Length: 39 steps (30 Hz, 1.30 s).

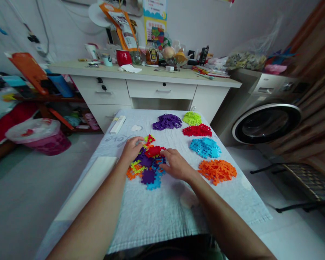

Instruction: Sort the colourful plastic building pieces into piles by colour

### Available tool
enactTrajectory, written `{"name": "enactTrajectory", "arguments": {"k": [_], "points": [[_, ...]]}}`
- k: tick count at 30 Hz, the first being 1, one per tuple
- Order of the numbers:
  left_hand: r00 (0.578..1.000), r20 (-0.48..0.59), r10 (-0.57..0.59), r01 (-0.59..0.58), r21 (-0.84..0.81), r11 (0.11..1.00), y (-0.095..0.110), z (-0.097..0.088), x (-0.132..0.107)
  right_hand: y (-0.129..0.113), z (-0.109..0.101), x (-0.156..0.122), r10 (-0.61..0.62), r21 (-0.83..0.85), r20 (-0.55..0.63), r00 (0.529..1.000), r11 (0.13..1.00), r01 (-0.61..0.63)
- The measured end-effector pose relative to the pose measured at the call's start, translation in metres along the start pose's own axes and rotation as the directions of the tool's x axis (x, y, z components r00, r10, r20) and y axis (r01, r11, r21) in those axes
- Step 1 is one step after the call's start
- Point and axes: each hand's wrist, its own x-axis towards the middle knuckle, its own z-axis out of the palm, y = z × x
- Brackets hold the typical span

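Note:
A mixed heap of plastic interlocking tiles in purple, red, orange, blue and yellow-green lies in the middle of a small table covered by a pale cloth. My left hand rests on the heap's upper left edge, fingers curled over the tiles. My right hand lies on the heap's right side, fingertips on a red tile. To the right sit sorted piles: purple, yellow-green, red, blue and orange.
A white bar lies at the cloth's far left corner. Behind stands a white desk crowded with cups, jars and papers. A washing machine is at the right, a pink bin with a plastic bag at the left.

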Motion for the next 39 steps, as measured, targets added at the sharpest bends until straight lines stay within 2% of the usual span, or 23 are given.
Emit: {"name": "enactTrajectory", "arguments": {"k": [3,6,9,13,16,19,22,24,26,28,32,35,37,39], "points": [[0.999,0.047,0.013,-0.015,0.047,0.999,0.002,0.002,0.0,0.008,0.021,0.005,-0.033,0.046,-0.069,0.997,0.998,0.036],[0.992,0.129,-0.009,-0.013,0.164,0.986,0.009,0.0,-0.003,0.017,0.035,0.003,-0.065,0.08,-0.143,0.988,0.994,0.077],[0.975,0.221,0.01,-0.065,0.24,0.969,0.016,-0.002,-0.006,0.022,0.039,0.001,-0.061,0.119,-0.185,0.981,0.989,0.084],[0.951,0.305,0.055,-0.134,0.245,0.96,0.019,-0.005,-0.007,0.025,0.038,0.001,-0.003,0.152,-0.245,0.969,0.988,0.041],[0.936,0.342,0.087,-0.156,0.179,0.971,0.019,-0.005,-0.007,0.028,0.038,0.0,0.101,0.171,-0.281,0.954,0.984,-0.054],[0.918,0.371,0.143,-0.168,0.036,0.985,0.021,-0.005,-0.007,0.031,0.038,-0.001,0.233,0.263,-0.307,0.923,0.953,-0.153],[0.906,0.394,0.152,-0.106,-0.136,0.985,0.026,-0.005,-0.008,0.035,0.038,-0.001,0.313,0.383,-0.326,0.892,0.907,-0.178],[0.908,0.404,0.107,-0.021,-0.212,0.977,0.03,-0.005,-0.009,0.038,0.04,0.0,0.355,0.457,-0.333,0.873,0.871,-0.18],[0.919,0.391,0.046,0.055,-0.244,0.968,0.033,-0.004,-0.011,0.041,0.042,0.001,0.397,0.524,-0.328,0.857,0.832,-0.184],[0.944,0.331,0.004,0.084,-0.252,0.964,0.036,-0.004,-0.012,0.043,0.044,0.002,0.43,0.575,-0.319,0.845,0.796,-0.188],[0.994,0.106,0.011,0.011,-0.205,0.979,0.04,-0.012,-0.008,0.047,0.045,0.003,0.471,0.619,-0.323,0.821,0.761,-0.194],[0.998,-0.031,0.047,-0.05,-0.122,0.991,0.044,-0.025,-0.005,0.048,0.044,0.004,0.489,0.646,-0.319,0.812,0.739,-0.192],[0.996,-0.064,0.058,-0.062,-0.06,0.996,0.049,-0.035,-0.004,0.049,0.042,0.004,0.502,0.656,-0.314,0.806,0.728,-0.199],[0.998,-0.02,0.063,-0.063,0.021,0.998,0.057,-0.045,-0.006,0.05,0.041,0.004,0.516,0.66,-0.306,0.8,0.72,-0.212]]}}
